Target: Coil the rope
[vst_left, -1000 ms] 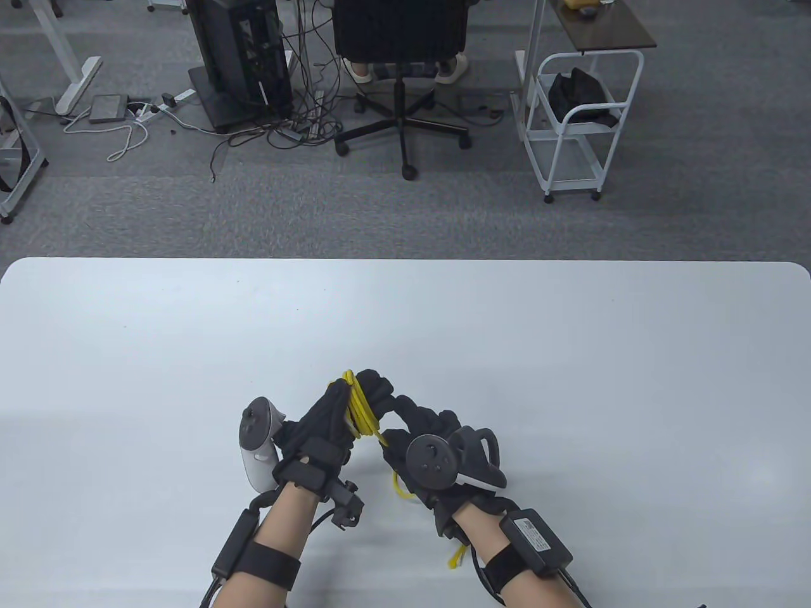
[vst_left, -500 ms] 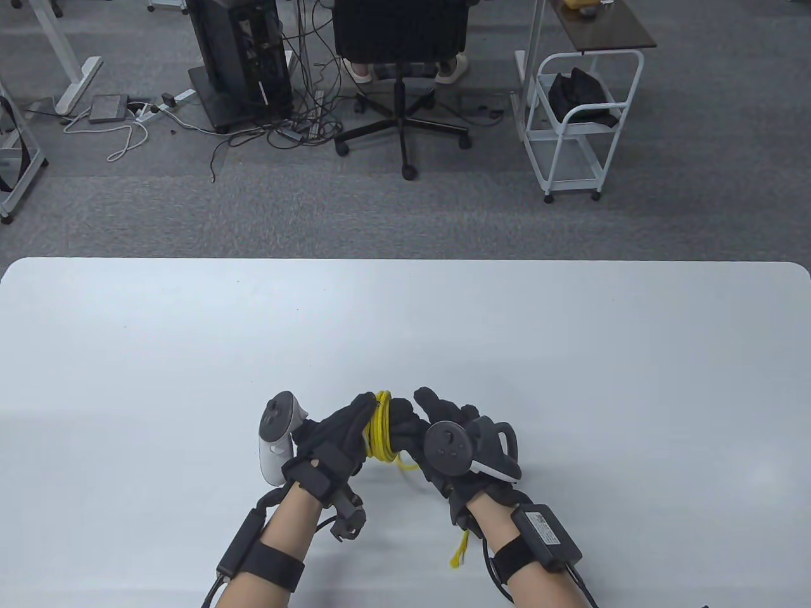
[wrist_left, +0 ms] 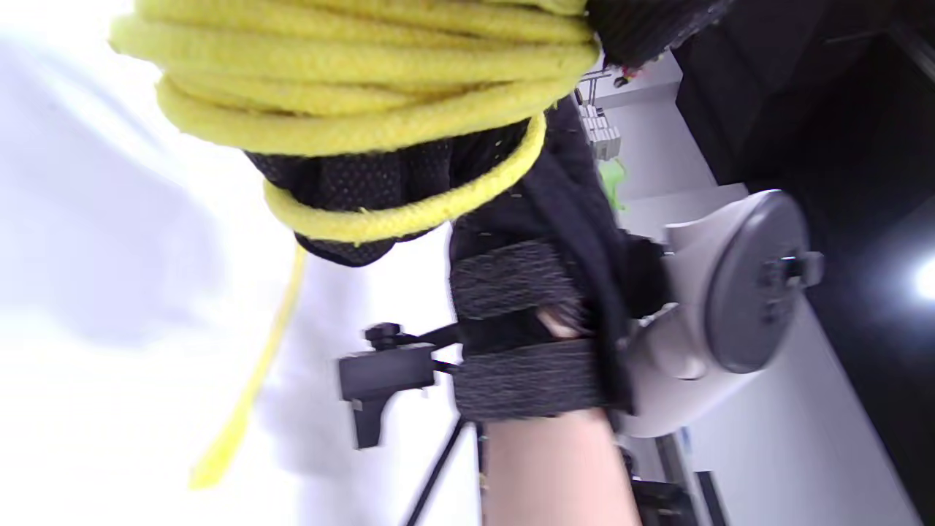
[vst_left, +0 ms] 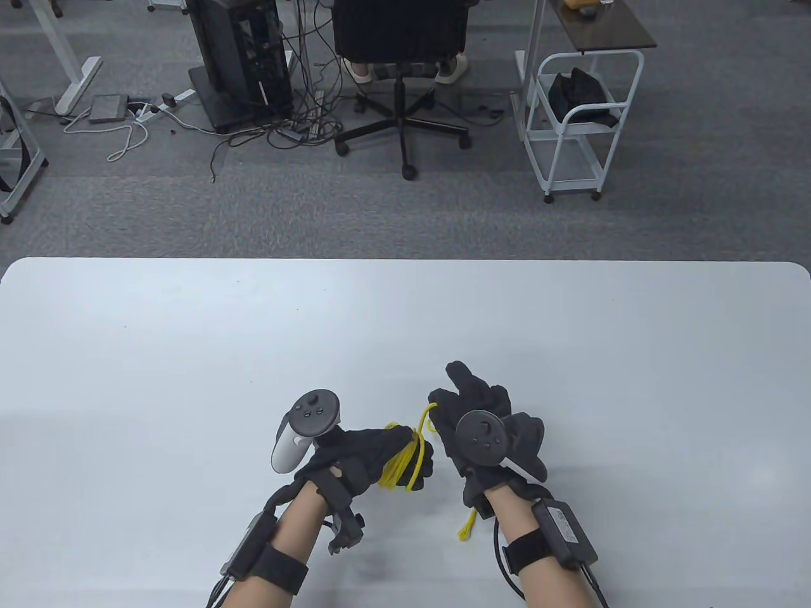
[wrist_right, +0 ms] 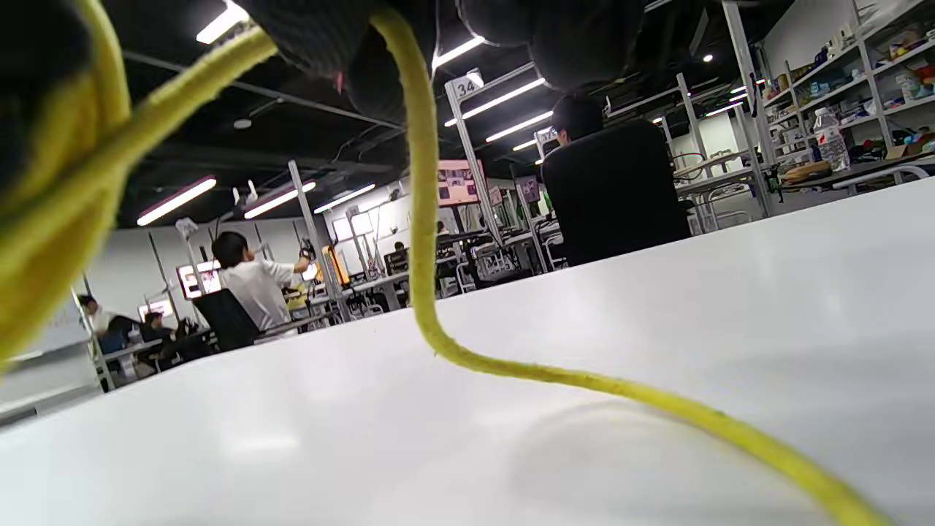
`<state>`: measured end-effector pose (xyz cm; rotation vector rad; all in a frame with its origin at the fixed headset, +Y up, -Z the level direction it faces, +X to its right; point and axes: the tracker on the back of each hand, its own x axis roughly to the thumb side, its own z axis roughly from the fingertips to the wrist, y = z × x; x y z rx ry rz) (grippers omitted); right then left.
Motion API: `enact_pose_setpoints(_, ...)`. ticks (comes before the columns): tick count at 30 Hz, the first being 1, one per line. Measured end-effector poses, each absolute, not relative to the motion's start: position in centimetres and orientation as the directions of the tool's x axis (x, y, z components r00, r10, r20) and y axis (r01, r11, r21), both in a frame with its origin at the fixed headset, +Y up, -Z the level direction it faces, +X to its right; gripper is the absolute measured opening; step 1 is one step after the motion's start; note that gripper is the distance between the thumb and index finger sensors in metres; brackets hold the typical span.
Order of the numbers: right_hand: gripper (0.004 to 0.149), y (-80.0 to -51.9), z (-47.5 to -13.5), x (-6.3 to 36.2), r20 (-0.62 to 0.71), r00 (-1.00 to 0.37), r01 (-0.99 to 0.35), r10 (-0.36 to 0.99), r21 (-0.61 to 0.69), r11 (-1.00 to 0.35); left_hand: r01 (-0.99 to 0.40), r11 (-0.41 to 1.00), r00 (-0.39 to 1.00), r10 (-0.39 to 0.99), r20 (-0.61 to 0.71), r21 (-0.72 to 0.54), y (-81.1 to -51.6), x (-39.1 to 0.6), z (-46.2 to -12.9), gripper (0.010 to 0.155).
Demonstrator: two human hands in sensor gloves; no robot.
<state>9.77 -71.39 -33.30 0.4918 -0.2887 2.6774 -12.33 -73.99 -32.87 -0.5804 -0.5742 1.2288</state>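
Observation:
A yellow rope [vst_left: 405, 461] is wound in several loops around my left hand [vst_left: 393, 453], low at the table's near middle. The loops fill the top of the left wrist view [wrist_left: 365, 80]. A strand runs from the loops up to my right hand [vst_left: 453, 405], which pinches it just to the right of the left hand. The loose tail [vst_left: 469, 527] hangs out below my right wrist onto the white table [vst_left: 190, 348]. In the right wrist view the rope [wrist_right: 420, 219] drops from my fingers and trails across the tabletop.
The table's far edge [vst_left: 405, 259] borders a carpeted floor. Beyond it stand an office chair [vst_left: 400, 38], a computer tower [vst_left: 237, 57] with cables and a white cart [vst_left: 580, 120].
My left hand has turned palm-down and moved toward me with the coil. My right hand has moved right and away, drawing a strand out from the loops.

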Motion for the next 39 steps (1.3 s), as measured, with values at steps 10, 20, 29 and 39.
enact_pose_setpoints(10,0.041,-71.0,-32.5,8.2,0.443,-0.836,-0.426,0.323,-0.153,-0.892,-0.581,0.343,0.395,0.912,0.112,-0.738,-74.3,-11.9,-32.8,0.060)
enact_pose_setpoints(20,0.043,-70.3,-30.9,5.4,0.551,-0.753,-0.502,0.360,-0.126,-0.856,-0.717,0.409,0.472,0.881,0.038,-0.565,-74.8,-14.3,-33.3,0.063)
enact_pose_setpoints(29,0.042,-70.3,-30.2,4.2,0.599,-0.689,-0.556,0.408,-0.076,-0.828,-0.885,0.077,0.128,0.989,-0.080,-0.460,-75.0,-15.7,-33.5,0.062)
enact_pose_setpoints(39,0.042,-70.3,-29.7,3.7,0.622,-0.674,-0.556,0.399,-0.071,-0.828,-0.901,-0.153,-0.148,0.988,-0.043,-0.405,-74.5,-17.1,-33.6,0.061)
